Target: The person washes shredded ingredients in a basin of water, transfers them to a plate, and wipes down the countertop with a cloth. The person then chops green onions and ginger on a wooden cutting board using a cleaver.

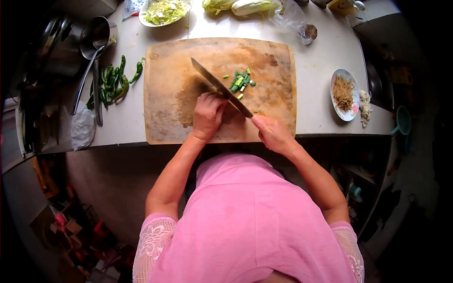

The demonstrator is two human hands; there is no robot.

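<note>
My right hand is closed round the handle of a kitchen knife. Its blade slants up and to the left across the wooden cutting board. Beside the blade, on its left, my left hand rests on the board with its fingers curled. Whatever those fingers hold, if anything, is hidden. Chopped green pieces, which look like scallion, lie in a small heap to the right of the blade, with a few strays around them.
Green chili peppers and a ladle lie left of the board. Beyond it are a bowl of shredded cabbage and whole cabbages. On the right, a plate bears thin brown shreds. The counter's front edge runs just below the board.
</note>
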